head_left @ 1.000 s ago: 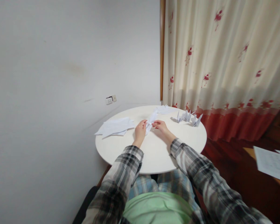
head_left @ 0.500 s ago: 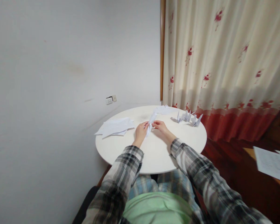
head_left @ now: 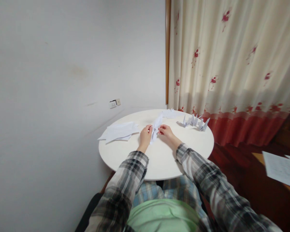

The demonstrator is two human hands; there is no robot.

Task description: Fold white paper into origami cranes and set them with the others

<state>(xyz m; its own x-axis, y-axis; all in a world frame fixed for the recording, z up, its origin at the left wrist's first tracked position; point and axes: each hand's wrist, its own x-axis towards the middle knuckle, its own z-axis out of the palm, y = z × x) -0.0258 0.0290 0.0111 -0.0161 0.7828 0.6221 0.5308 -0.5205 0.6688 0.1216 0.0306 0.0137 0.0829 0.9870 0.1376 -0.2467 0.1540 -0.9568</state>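
Over the middle of the round white table (head_left: 164, 164), a folded piece of white paper (head_left: 157, 123) is held between my two hands. My left hand (head_left: 145, 135) pinches its left side, fingers closed. From the right, my right hand (head_left: 166, 130) grips the other side between thumb and fingertips. The paper is long and narrow, with one part pointing away from me and a shorter part towards me. Its finer folds are too small to make out. Several folded paper cranes (head_left: 193, 120) stand at the table's right.
A pile of white paper sheets (head_left: 122, 131) lies at the table's left, near the wall. More white paper (head_left: 171, 113) is at the far edge. Beyond hangs a flowered curtain (head_left: 212, 64). Written sheets (head_left: 282, 169) rest on a wooden surface at the right.
The folded paper has spread wider between my hands, and more of its surface shows. My hands have moved slightly apart; the cranes and sheets stay put.
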